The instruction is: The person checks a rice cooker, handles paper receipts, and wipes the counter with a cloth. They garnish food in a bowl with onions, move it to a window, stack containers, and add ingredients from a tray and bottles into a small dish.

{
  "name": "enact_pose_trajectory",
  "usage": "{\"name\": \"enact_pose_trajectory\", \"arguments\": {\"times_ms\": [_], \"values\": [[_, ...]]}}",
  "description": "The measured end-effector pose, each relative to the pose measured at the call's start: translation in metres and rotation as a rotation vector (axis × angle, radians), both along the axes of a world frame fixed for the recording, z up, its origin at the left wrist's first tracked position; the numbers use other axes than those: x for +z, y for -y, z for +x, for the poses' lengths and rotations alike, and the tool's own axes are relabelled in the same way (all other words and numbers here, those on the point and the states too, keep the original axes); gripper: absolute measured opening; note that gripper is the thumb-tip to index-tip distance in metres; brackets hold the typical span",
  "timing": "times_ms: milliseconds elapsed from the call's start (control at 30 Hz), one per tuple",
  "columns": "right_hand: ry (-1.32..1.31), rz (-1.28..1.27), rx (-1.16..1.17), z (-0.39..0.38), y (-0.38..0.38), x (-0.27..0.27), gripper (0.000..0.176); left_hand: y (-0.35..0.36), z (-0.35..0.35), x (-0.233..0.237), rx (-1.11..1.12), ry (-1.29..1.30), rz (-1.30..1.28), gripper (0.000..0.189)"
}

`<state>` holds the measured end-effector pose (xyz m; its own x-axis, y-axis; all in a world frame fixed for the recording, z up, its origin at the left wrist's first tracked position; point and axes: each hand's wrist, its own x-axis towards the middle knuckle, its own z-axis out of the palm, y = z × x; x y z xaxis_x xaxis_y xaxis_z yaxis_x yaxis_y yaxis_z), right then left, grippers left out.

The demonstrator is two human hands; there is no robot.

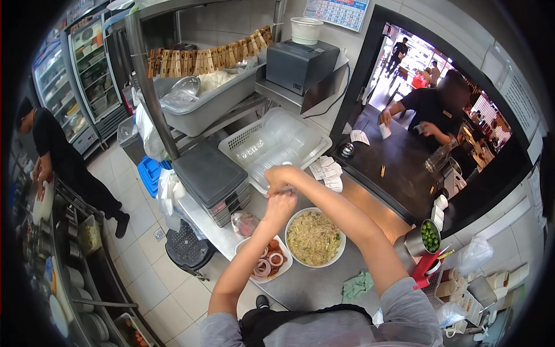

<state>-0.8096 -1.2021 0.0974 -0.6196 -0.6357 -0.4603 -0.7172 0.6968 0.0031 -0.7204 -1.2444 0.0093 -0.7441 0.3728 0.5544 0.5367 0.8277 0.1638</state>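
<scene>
My left hand (281,205) and my right hand (280,178) meet above the counter's back, the right just beyond the left. Both have curled fingers, and whatever lies between them is too hidden to name. Just behind them stands a white perforated basket (319,144) with clear plastic containers (283,136). Below my forearms sits a round white bowl (344,240) of fried rice (313,238). To its left a white dish (283,273) holds reddish-brown pieces topped with onion rings (262,267). A small plastic bag with something reddish (245,223) lies beside that dish.
A dark-lidded box (209,170) stands left of the basket, with paper slips (327,172) to its right. A green cloth (357,286) and pot of green limes (429,237) are rightward. One person (445,110) handles papers beyond the window; another (63,150) works at left.
</scene>
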Motion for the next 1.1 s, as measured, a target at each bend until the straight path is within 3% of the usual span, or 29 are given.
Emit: {"name": "enact_pose_trajectory", "arguments": {"times_ms": [133, 233, 333, 433, 467, 567, 600, 700, 833, 933, 1033, 1100], "values": [[0.103, -0.336, -0.060, -0.033, -0.031, -0.021, 0.027, -0.008, 0.004, 0.014, 0.055, 0.011, -0.067, 0.011], [0.107, -0.792, -0.404, -0.034, -0.054, -0.013, 0.013, -0.009, 0.004, 0.007, -0.055, 0.126, 0.018, 0.020], [0.713, -1.398, -0.744, -0.015, -0.077, 0.010, 0.007, -0.017, 0.003, -0.005, -0.081, 0.252, 0.214, 0.035], [0.927, -1.691, -0.689, -0.003, -0.096, 0.007, 0.004, -0.020, 0.011, 0.017, -0.142, 0.406, 0.683, 0.053], [0.958, -1.755, -0.695, 0.003, -0.102, 0.005, 0.004, -0.024, 0.004, 0.008, -0.196, 0.344, 0.852, 0.054], [0.956, -1.844, -0.710, 0.018, -0.114, -0.004, 0.005, -0.019, -0.018, -0.013, -0.076, 0.588, 0.864, 0.043], [0.940, -1.862, -0.708, 0.027, -0.116, -0.003, 0.006, -0.022, -0.019, -0.011, -0.181, 0.512, 1.188, 0.034], [0.818, -1.866, -0.693, 0.041, -0.128, -0.018, 0.006, -0.020, -0.015, 0.003, -0.391, 0.662, 1.801, 0.032], [0.763, -1.879, -0.735, 0.062, -0.137, -0.027, 0.003, -0.012, -0.009, 0.017, -0.747, 0.737, 2.060, 0.032], [0.690, -1.838, -0.752, 0.067, -0.144, -0.035, 0.003, -0.013, -0.009, 0.016, -0.786, 0.821, 2.148, 0.031], [0.655, -1.771, -0.688, 0.068, -0.151, -0.043, 0.010, -0.018, -0.006, 0.027, -0.489, 0.771, 1.999, 0.030], [0.577, -1.775, -0.674, 0.073, -0.149, -0.038, 0.015, -0.021, -0.013, 0.015, -0.463, 0.693, 1.845, 0.029]]}}
